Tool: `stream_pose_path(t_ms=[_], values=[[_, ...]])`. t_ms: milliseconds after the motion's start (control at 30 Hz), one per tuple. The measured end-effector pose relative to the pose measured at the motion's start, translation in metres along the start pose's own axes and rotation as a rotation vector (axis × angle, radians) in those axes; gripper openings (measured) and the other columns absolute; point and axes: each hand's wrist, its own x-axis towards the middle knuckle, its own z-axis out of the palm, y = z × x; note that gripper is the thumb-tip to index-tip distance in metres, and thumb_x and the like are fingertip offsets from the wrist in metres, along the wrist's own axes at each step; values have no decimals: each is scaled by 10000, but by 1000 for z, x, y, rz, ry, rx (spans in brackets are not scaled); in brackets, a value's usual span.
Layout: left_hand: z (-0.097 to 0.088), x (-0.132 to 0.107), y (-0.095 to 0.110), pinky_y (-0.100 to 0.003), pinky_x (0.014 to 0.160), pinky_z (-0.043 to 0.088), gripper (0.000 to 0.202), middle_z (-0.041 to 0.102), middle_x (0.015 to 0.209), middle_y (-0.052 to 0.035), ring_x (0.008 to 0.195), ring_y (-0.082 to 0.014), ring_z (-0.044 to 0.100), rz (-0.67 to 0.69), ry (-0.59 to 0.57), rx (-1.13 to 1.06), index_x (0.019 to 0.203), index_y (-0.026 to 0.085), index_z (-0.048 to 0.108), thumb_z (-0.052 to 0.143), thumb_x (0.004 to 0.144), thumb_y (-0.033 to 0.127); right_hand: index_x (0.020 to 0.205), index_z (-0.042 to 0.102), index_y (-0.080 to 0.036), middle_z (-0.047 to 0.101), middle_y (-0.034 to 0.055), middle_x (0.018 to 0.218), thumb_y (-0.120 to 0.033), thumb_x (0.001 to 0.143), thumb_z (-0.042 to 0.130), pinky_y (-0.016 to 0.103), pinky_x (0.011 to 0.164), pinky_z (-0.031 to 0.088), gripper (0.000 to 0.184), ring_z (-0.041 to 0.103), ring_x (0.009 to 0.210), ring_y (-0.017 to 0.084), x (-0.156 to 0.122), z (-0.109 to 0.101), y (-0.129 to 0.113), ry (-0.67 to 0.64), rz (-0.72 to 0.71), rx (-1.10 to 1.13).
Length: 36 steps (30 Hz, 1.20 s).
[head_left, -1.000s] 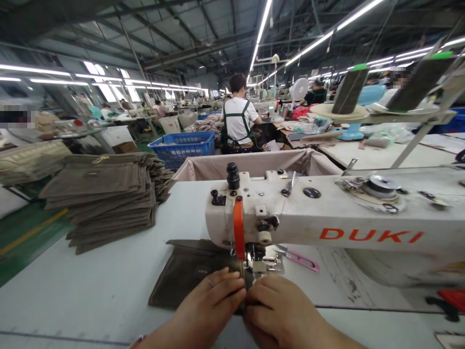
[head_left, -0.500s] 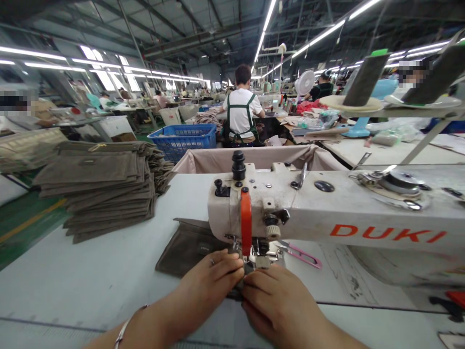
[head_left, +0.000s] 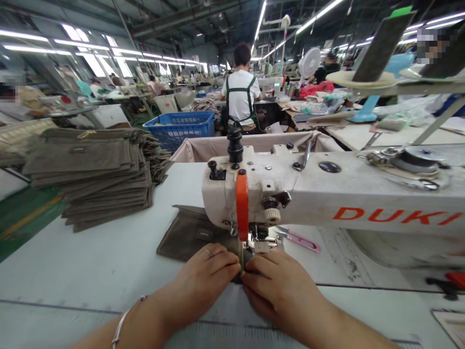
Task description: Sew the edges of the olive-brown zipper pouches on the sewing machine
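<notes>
A grey-brown fabric piece (head_left: pixel 185 237) lies on the white table under the head of a white DUKI sewing machine (head_left: pixel 327 194). My left hand (head_left: pixel 203 278) rests on the fabric just left of the presser foot (head_left: pixel 259 245), fingers together and pressed down on the cloth. My right hand (head_left: pixel 279 288) sits just right of it, fingertips pinched on the fabric edge in front of the needle. The two hands nearly touch. A ring shows on the left hand and a bangle on the left wrist.
A tall stack of the same grey-brown pieces (head_left: pixel 90 174) sits at the table's left. Pink-handled thread snips (head_left: pixel 300 239) lie behind the presser foot. A fabric bin (head_left: pixel 254 144) hangs at the table's back, a blue basket (head_left: pixel 179 127) beyond. A person in a green apron (head_left: pixel 240 92) sits ahead.
The fabric piece has fed further back under the machine, and both hands have followed it toward the presser foot. The camera view has dipped and come closer.
</notes>
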Motion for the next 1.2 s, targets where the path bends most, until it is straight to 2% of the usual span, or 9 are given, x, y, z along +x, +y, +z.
stream_pose_path(t_ms=[167, 367, 567, 800, 933, 1033, 1133, 1200], values=[[1, -1, 0, -348, 898, 502, 207, 644, 1043, -73, 945, -192, 572, -20, 2, -57, 1081, 129, 603, 443, 972, 54, 914, 648, -221, 626, 13, 871, -169, 919, 525, 367, 704, 392, 133, 523, 814, 203, 1, 1, -1, 5, 19, 4], [-3, 8, 4, -340, 857, 516, 185, 648, 929, -59, 875, -184, 593, -33, 9, -47, 1005, 144, 606, 429, 985, 93, 947, 650, -218, 629, 17, 887, -151, 906, 523, 360, 714, 395, 149, 533, 829, 200, 1, -2, 0, -21, 23, 44], [-3, 11, 5, -356, 828, 530, 223, 648, 916, -59, 853, -196, 608, -157, 46, -12, 969, 162, 598, 381, 995, 116, 855, 644, -190, 647, 26, 860, -183, 940, 522, 347, 738, 413, 149, 543, 817, 187, -2, -12, 4, 5, 55, 153], [-2, 8, 5, -361, 825, 525, 186, 631, 893, -49, 844, -202, 600, -160, 43, -42, 983, 157, 582, 406, 984, 96, 1083, 650, -231, 647, 44, 994, -164, 913, 525, 399, 800, 444, 221, 539, 917, 233, 0, -7, 3, -1, 59, 105], [-1, 2, 5, -356, 886, 506, 195, 625, 970, -58, 903, -191, 578, -130, 22, -81, 1013, 151, 583, 422, 961, 53, 1041, 653, -224, 650, 43, 995, -123, 868, 525, 418, 822, 456, 237, 546, 937, 243, 4, -4, 1, -32, 67, 103], [-2, 2, 5, -372, 922, 499, 220, 621, 1070, -66, 972, -201, 568, -99, 10, -71, 1027, 166, 607, 439, 947, 49, 966, 656, -214, 655, 37, 958, -150, 896, 528, 398, 815, 459, 159, 558, 915, 228, 4, -8, 2, -27, 60, 120], [-2, 3, 4, -427, 942, 507, 189, 600, 1179, -88, 1045, -246, 570, -195, 31, -36, 1103, 175, 609, 570, 918, 176, 886, 656, -207, 649, 31, 875, -194, 947, 500, 367, 773, 457, 168, 561, 854, 208, -1, -20, 11, 41, 85, 114], [0, 2, 2, -421, 955, 511, 211, 608, 1182, -95, 1063, -246, 577, -223, 63, -7, 1117, 166, 602, 574, 908, 170, 928, 658, -207, 656, 48, 930, -205, 946, 499, 380, 794, 457, 160, 568, 882, 218, -6, -29, 22, 117, 182, 54]])
